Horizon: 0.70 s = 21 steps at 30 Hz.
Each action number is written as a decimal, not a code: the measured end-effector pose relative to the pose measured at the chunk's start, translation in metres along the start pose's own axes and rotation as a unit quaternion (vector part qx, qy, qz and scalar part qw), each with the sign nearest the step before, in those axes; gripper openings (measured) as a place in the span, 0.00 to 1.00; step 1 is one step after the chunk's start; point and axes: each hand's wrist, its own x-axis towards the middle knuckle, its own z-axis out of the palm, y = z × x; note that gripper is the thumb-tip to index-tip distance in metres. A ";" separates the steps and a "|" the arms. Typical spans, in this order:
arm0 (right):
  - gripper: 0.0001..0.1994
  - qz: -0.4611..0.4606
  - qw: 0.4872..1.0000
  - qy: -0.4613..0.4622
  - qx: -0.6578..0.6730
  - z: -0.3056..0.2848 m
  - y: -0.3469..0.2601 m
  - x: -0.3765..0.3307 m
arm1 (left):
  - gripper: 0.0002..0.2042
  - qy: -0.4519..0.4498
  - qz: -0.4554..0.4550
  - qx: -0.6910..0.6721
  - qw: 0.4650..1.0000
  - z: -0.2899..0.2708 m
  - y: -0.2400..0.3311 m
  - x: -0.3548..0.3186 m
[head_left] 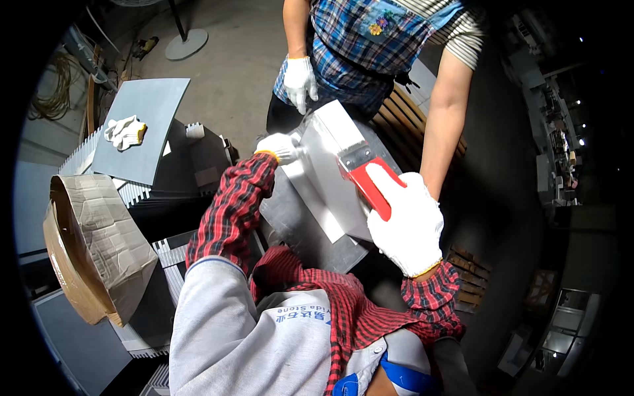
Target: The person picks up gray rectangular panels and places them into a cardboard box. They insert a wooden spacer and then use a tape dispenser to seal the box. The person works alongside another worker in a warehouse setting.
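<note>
My right hand (411,224), in a white knit glove, is wrapped round a red-handled tool (374,185) with a metal head, which looks like a tape dispenser. Its head is at the right side of a pale, glossy slab-like piece (323,165) on a dark grey work surface (290,221). At the piece's upper left edge, my gloved left hand (281,148) has its fingers bent round that edge; the fingertips are blurred. A white block (340,125) shows just past the tool's head.
Across the surface stands a co-worker in a plaid apron (356,59), one gloved hand (300,82) hanging close by. Left are a grey panel (142,119) with white gloves (125,132) on it, stacked slabs, and an opened cardboard box (109,237). A wooden pallet (470,274) lies right.
</note>
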 end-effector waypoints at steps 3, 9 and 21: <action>0.24 0.004 1.000 0.000 0.004 0.006 0.005 0.000 | 0.19 0.402 0.021 -0.224 0.888 -0.026 0.021 -0.059; 0.20 0.023 0.995 0.038 0.087 0.023 0.017 -0.005 | 0.36 0.422 0.188 -0.335 0.821 0.009 0.076 -0.084; 0.28 0.026 0.998 0.002 0.059 -0.034 0.060 -0.152 | 0.27 0.403 0.244 -0.069 0.879 -0.039 0.056 -0.186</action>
